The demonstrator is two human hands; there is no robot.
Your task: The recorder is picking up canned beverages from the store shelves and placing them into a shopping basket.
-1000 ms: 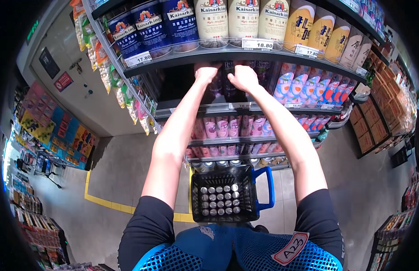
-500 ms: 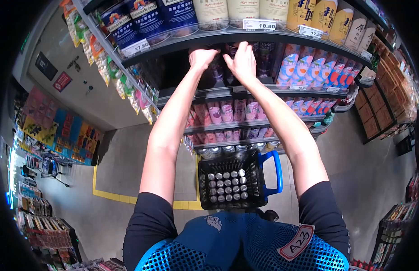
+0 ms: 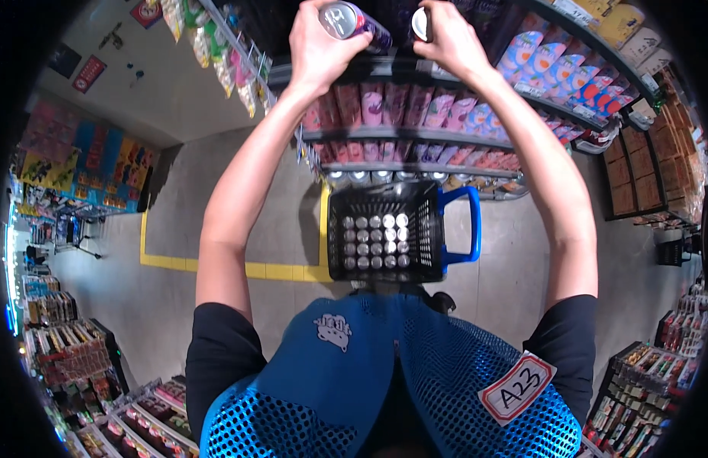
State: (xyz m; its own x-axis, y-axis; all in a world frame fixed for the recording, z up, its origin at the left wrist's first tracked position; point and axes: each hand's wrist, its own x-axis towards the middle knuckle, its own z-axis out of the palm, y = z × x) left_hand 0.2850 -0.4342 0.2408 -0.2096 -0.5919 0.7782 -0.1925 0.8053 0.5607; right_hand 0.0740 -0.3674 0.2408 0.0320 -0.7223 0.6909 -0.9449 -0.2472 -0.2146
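Note:
At the top of the head view my left hand (image 3: 314, 55) is closed round a dark purple can (image 3: 377, 34), tilted so its silver lid faces me. My right hand (image 3: 457, 44) grips a second can (image 3: 421, 25); its pale lid shows and the fingers hide most of its side. Both cans are at the front of a dark shelf (image 3: 403, 67). Below and nearer to me stands a black basket (image 3: 337, 197) with a blue handle (image 3: 476, 225). Rows of upright cans (image 3: 377, 243) with silver tops fill much of its bottom.
Pink patterned cans (image 3: 373, 103) line the lower shelves, with light blue and pink cans (image 3: 533, 57) to the right. Hanging bagged goods (image 3: 205, 47) flank the rack's left side. Stacked brown cartons (image 3: 632, 175) stand at the right. Yellow tape (image 3: 232, 267) marks the floor.
Both hands have come out of the shelf toward me, each with a can whose lid now shows. The view has shifted, so the upper shelf is mostly out of it.

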